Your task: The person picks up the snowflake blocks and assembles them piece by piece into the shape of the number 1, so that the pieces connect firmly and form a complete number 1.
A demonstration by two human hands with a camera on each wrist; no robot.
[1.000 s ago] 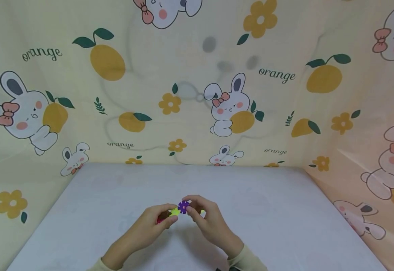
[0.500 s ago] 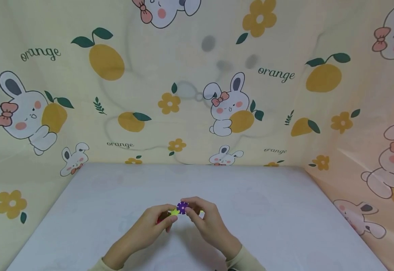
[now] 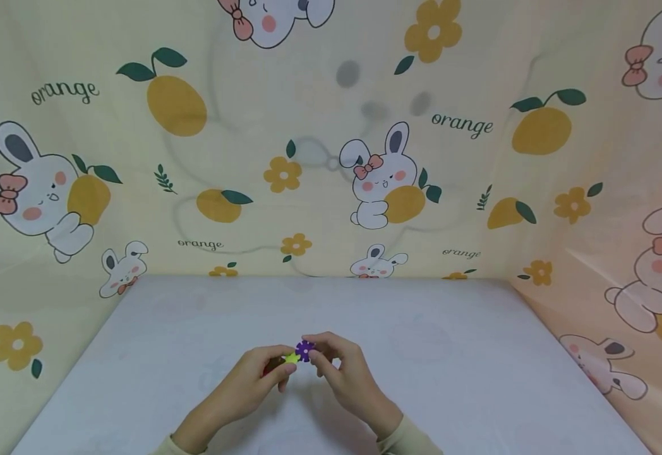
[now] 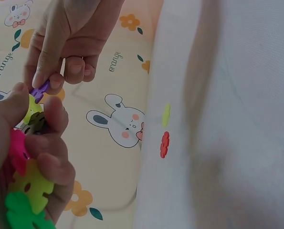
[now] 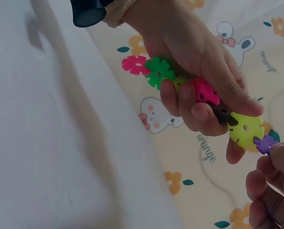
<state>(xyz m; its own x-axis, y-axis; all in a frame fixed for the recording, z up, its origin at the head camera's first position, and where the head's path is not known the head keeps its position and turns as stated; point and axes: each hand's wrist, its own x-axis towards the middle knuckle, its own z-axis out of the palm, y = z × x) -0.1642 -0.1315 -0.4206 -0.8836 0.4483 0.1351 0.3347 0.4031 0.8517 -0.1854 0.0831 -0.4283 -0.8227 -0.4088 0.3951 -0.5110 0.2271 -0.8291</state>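
My left hand (image 3: 251,379) grips a chain of interlocking plastic snowflake discs, its fingers curled round the middle. In the right wrist view the chain runs from a pink disc (image 5: 134,65) and a green disc (image 5: 159,72) through the left hand to a dark brown disc (image 5: 223,113) and a yellow disc (image 5: 247,130). Between thumb and fingertips my right hand (image 3: 349,377) pinches a purple disc (image 3: 305,351). The purple disc meets the outer edge of the yellow one; whether their slots are fully joined I cannot tell.
In the left wrist view a loose yellow piece (image 4: 166,114) and a red piece (image 4: 165,145) lie on the white tabletop (image 4: 247,95). A cloth printed with rabbits and oranges (image 3: 240,145) hangs behind the table and along both sides.
Both hands keep their grips. The right hand and purple disc shift very slightly left and down, close against the yellow disc. A yellow patch beside the right fingers is no longer visible.
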